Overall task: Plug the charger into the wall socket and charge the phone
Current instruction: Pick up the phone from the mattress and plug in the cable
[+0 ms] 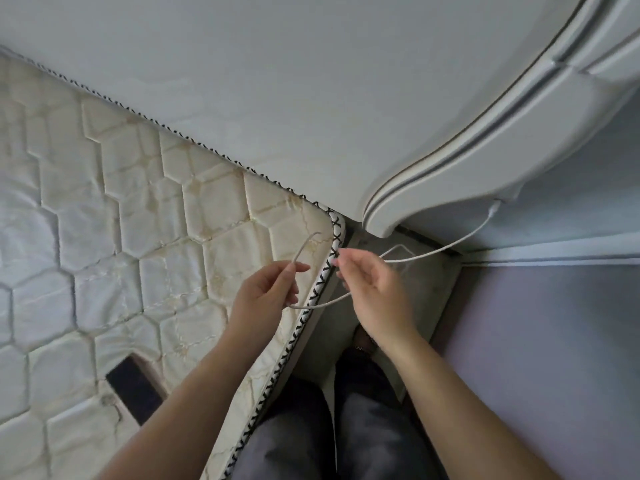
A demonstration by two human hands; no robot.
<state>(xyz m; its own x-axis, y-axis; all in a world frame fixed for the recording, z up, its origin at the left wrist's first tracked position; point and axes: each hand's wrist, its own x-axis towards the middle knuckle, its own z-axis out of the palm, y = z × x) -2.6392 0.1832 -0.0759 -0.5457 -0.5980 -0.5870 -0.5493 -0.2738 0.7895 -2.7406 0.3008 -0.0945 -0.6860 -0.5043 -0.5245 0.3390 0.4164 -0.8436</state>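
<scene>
A white charging cable (446,247) runs from its plug end behind the headboard's edge, near the wall at the right, down to my hands. My right hand (372,289) pinches the cable over the gap beside the bed. A slack loop hangs between the hands. My left hand (268,289) pinches the cable's other stretch, whose free end curls up over the mattress corner. A dark phone (135,388) lies flat on the mattress at the lower left. The wall socket is hidden behind the headboard.
A quilted cream mattress (138,202) with black-and-white piping fills the left. A white curved headboard (450,150) rises at the back and right. My legs in dark trousers stand in the narrow gap between the bed and a pale purple wall (554,358).
</scene>
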